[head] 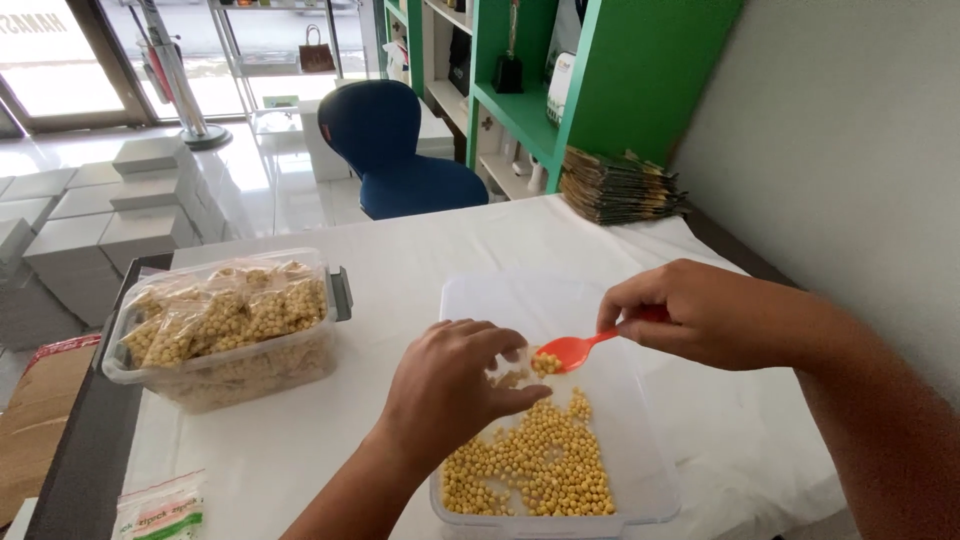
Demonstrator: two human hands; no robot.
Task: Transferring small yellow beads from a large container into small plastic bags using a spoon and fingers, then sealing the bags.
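The orange spoon (572,349) sits in the middle of the frame, over the clear tub (650,500). It holds a few yellow beans (530,465). Its long handle points up and to the right, into the right hand (690,312), which pinches it tight. The spoon's bowl points left, at the left hand (455,385). That hand is just beside the bowl, curled around a small clear bag (512,368). More yellow beans lie in the tub, lower in the frame.
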